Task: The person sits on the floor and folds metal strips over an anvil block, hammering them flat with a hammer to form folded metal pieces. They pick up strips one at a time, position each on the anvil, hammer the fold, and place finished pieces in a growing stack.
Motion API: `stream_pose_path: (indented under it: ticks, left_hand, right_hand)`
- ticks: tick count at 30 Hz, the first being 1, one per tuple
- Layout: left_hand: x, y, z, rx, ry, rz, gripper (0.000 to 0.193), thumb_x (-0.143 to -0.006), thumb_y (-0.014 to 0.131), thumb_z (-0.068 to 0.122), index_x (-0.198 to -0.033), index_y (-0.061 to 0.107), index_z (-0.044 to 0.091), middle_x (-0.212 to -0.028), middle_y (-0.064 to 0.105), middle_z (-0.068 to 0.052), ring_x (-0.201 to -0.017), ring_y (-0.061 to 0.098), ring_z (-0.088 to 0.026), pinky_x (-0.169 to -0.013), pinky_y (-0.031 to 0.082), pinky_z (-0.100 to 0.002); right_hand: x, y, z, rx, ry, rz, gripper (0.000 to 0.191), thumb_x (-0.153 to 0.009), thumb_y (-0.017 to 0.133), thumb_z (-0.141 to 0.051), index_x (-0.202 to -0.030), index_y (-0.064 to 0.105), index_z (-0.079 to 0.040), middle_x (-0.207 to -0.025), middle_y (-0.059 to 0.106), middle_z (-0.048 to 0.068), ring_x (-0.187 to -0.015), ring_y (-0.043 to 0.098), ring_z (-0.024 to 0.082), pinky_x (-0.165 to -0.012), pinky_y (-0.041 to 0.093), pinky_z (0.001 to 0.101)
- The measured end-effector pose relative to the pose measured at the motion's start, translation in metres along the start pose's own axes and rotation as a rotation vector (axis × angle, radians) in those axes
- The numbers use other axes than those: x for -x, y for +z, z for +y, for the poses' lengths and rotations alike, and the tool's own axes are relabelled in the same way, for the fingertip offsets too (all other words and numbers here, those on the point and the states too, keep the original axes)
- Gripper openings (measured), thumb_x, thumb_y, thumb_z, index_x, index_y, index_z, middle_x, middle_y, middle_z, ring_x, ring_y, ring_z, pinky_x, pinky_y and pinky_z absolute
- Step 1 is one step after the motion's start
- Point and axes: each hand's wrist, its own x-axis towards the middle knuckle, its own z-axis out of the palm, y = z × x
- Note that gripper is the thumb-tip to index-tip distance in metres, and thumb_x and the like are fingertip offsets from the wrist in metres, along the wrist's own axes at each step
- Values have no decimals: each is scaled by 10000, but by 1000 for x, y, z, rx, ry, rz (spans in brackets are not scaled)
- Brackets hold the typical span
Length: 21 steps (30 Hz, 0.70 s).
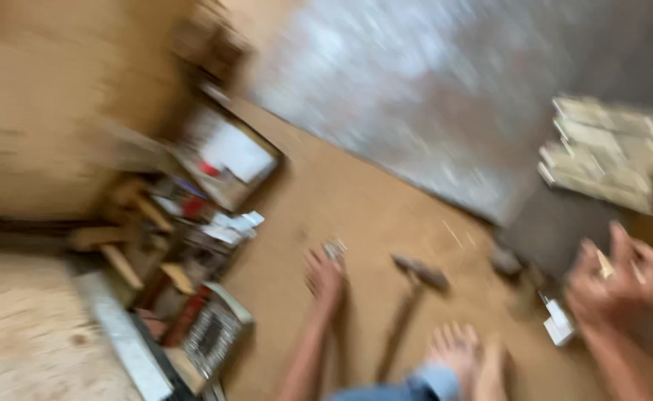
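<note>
A: Near: bare feet [466, 356] rest on the brown board [356, 200]. A hammer [413, 293] lies just beside them, loose.

B: Hands?

A: Left hand [325, 278] is flat by small shiny pieces [334, 247], grip apart. Right hand [617, 286] pinches a pale sliver [603, 262].

B: Risk?

A: A foot could strike the hammer. Farther off, the stacked slats [608, 152] could topple.

Bare forearms and hands [325, 278], bare feet [466, 356], rolled light-blue denim cuff [423, 386]
</note>
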Motion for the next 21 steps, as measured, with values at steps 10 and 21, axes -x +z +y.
stream_pose_path:
  ticks: [10,21]
  left_hand:
    - [-4,1,-30,337,159,147,166,-1006,652,163,-1074,756,52,-1036,746,-156,-917,690,-334,-821,540,-448]
    - [18,5,-26,1695,-469,-382,87,-1021,644,58,-1060,693,-2,-885,696,-106,-711,650,-166,-613,558,-274]
  right_hand:
    - [70,-57,-38,5,424,-384,260,-1050,669,-292,-973,723,-50,-836,635,86,-716,626,279,-662,529,427]
    - [73,-59,-56,113,672,-855,317,-1051,581,-322,-940,706,-52,-684,663,109,-514,605,238,-468,496,447]
